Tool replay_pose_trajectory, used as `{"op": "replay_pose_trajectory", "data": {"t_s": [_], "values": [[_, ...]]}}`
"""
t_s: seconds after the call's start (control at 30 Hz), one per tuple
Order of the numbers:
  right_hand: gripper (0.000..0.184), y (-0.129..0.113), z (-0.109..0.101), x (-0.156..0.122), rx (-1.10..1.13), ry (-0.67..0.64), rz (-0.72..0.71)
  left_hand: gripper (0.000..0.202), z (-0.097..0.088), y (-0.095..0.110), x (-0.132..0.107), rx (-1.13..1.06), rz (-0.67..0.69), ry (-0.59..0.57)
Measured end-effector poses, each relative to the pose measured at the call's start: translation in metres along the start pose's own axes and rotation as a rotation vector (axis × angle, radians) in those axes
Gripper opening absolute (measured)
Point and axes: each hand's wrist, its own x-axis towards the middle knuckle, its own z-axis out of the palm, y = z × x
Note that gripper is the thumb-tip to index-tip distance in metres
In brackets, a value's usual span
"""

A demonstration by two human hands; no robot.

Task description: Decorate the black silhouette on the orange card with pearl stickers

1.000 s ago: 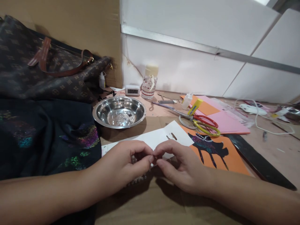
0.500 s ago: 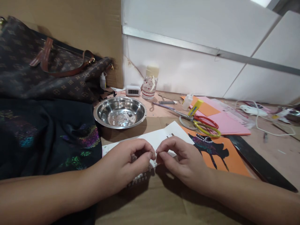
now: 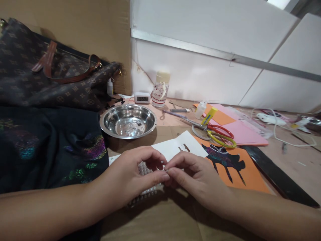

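My left hand (image 3: 140,170) is curled around a clear sheet of small stick-on pearls (image 3: 147,192), which shows below the thumb and between thumb and fingers. A tiny pearl-like dot sits on one of its fingertips. My right hand (image 3: 193,172) has its thumb and forefinger pinched together against the left fingertips; whatever is between them is too small to make out. Behind the hands lies a white card (image 3: 178,145) with a slotted hanging hole. To the right, a black cut-out shape with a row of pearls (image 3: 223,157) lies on orange paper (image 3: 250,177).
Behind the hands stands a steel bowl (image 3: 102,122). Scissors (image 3: 220,135), a yellow glue tube (image 3: 209,115), pink paper (image 3: 250,132), a clock (image 3: 142,98) and a jar (image 3: 159,90) sit farther back. Dark fabric (image 3: 50,150) and a handbag (image 3: 62,77) fill the left. A black strip (image 3: 278,174) lies right.
My hands have come together, with the left thumb now reaching across to the right fingertips. More of the pearl sheet shows beneath my left hand.
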Motion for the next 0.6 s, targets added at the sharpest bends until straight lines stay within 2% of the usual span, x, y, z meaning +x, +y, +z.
{"op": "replay_pose_trajectory", "data": {"t_s": [0.13, 0.27, 0.43, 0.6], "values": [[0.016, -0.0006, -0.0009, 0.0007, 0.046, -0.031, 0.034, 0.003, -0.0013, -0.0011, -0.0029, 0.037, 0.131, 0.043], [0.022, 0.0003, -0.0012, 0.0018, 0.077, -0.041, 0.065, 0.007, -0.0025, -0.0007, -0.0045, 0.051, 0.194, 0.040], [0.031, 0.0023, -0.0002, 0.0037, 0.131, -0.052, 0.098, 0.011, -0.0032, 0.0006, -0.0044, 0.050, 0.200, 0.020], [0.039, 0.0048, 0.0011, 0.0038, 0.221, -0.069, 0.132, 0.011, -0.0026, 0.0014, -0.0027, 0.048, 0.135, 0.014]]}}
